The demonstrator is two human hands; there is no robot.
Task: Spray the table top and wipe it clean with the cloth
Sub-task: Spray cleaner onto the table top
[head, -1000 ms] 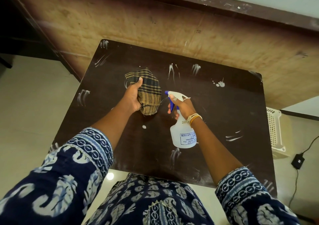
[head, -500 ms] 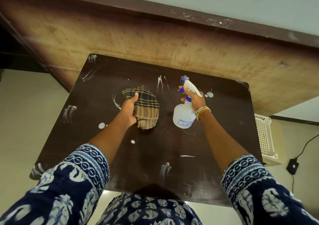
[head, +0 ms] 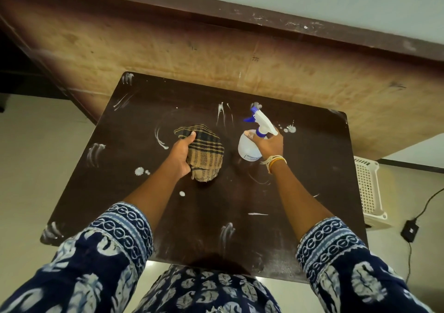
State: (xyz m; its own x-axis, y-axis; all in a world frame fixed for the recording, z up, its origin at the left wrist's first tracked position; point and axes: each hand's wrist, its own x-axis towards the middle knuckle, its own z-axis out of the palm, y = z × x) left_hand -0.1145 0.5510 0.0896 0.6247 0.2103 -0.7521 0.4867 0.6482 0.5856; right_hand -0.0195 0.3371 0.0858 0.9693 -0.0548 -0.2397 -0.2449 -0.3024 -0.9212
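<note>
My left hand grips the cloth mid-table. My right hand holds the bottle, just right of the cloth. White smears scattered around.

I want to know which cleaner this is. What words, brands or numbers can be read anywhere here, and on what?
Label on the spray bottle, held by the right hand: printed lines are there, but too small and mostly hidden to read.
Checked cloth in the left hand: no text.
Table top: white smears only, no writing.
</note>
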